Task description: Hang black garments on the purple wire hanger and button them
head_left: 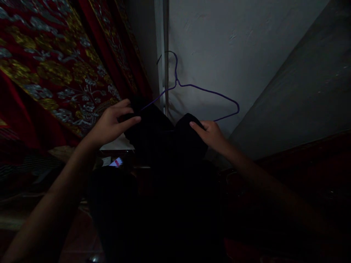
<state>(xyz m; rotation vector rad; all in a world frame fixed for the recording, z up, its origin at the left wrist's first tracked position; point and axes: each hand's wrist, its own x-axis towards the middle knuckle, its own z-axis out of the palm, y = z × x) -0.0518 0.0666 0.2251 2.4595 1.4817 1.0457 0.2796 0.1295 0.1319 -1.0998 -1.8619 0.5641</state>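
A thin purple wire hanger (208, 90) hangs by its hook on a narrow upright strip along the wall. Black cloth, which looks like a garment (164, 146), hangs below it and covers the hanger's left end. My left hand (116, 118) grips the garment's upper left part, thumb on top, close to that end. On the other side my right hand (210, 133) pinches the garment's upper right edge, just under the bare right arm of the hanger. The light is dim, so the garment's lower part and folds are hard to make out.
A red curtain (55, 69) with gold and silver embroidery hangs at the left. The pale wall (219, 47) rises behind the hanger, beside the upright strip (165, 36). Below my left hand is a pale surface edge with small papers (115, 162). Dark red floor shows lower left.
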